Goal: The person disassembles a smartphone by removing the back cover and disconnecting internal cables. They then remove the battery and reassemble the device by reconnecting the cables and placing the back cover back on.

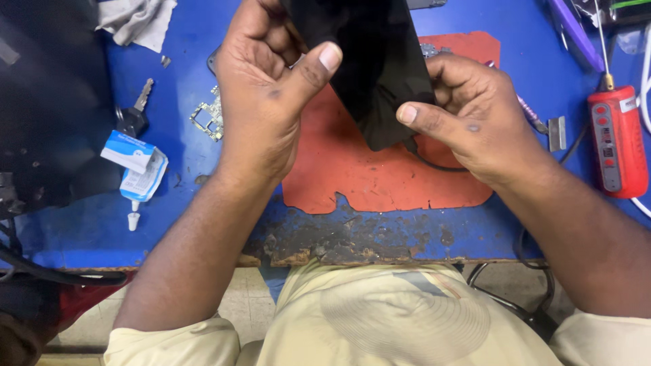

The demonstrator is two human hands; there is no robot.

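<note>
Both hands, left hand (261, 88) and right hand (468, 112), pinch the black phone panel (376, 68) between them, its long axis pointing away, above the bench (95, 224).

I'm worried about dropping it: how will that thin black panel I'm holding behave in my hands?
The black panel looks thin, flat and glossy, so probably stiff, slippery and breakable. The left hand and right hand pinch only its edges.

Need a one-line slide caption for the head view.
Both hands, left and right, hold a black panel over an orange mat.
</note>
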